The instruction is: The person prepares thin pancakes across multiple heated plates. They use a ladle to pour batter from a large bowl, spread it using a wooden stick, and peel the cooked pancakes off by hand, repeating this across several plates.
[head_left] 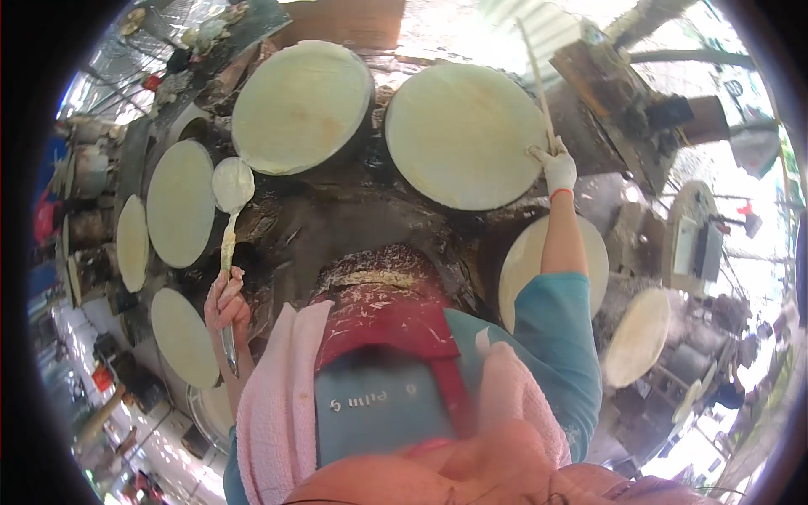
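My bare left hand point(228, 306) grips the handle of a long ladle point(233, 184) whose bowl is coated with pale batter. The ladle's bowl lies in front of a round flat cooking surface point(181, 203) at the left. My right hand point(559, 169) wears a white glove and holds a long thin stick point(538, 79), which points away from me. Its fingers are at the right rim of a large pale-topped round cooking surface point(464, 136); whether they touch it, I cannot tell. Another large round cooking surface point(300, 107) stands beside that one.
Below my right forearm is another round pale surface point(521, 278), partly hidden by my sleeve. More pale discs stand at the left point(184, 338) and right point(637, 338). A cardboard box point(347, 24) is at the back. Wooden structures point(606, 113) stand at the back right.
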{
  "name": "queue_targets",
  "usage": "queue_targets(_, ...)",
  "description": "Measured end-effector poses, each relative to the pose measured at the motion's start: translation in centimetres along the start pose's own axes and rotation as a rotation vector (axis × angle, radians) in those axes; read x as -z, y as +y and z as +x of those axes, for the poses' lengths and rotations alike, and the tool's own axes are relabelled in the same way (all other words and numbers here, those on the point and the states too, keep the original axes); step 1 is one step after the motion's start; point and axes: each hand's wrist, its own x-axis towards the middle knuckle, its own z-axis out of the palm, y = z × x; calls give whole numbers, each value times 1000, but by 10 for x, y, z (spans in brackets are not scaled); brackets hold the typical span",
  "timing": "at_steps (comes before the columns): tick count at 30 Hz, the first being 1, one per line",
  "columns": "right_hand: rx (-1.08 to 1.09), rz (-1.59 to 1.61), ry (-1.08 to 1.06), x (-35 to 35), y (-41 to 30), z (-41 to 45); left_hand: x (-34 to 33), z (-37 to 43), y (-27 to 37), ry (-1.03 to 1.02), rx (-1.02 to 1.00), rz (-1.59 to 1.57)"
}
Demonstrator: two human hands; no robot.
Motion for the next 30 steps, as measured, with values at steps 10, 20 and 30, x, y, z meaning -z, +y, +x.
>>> queue_targets(10, 75, -403, 181, -20, -55, -10, -10, 8, 10, -45, -50, -81)
queue_targets(20, 397, -773, 385, -137, -208, -157, 36, 38, 109, 37, -65, 78)
queue_targets(30, 512, -339, 181, -204, -362, -260, 92, 25, 204, 208, -117, 376)
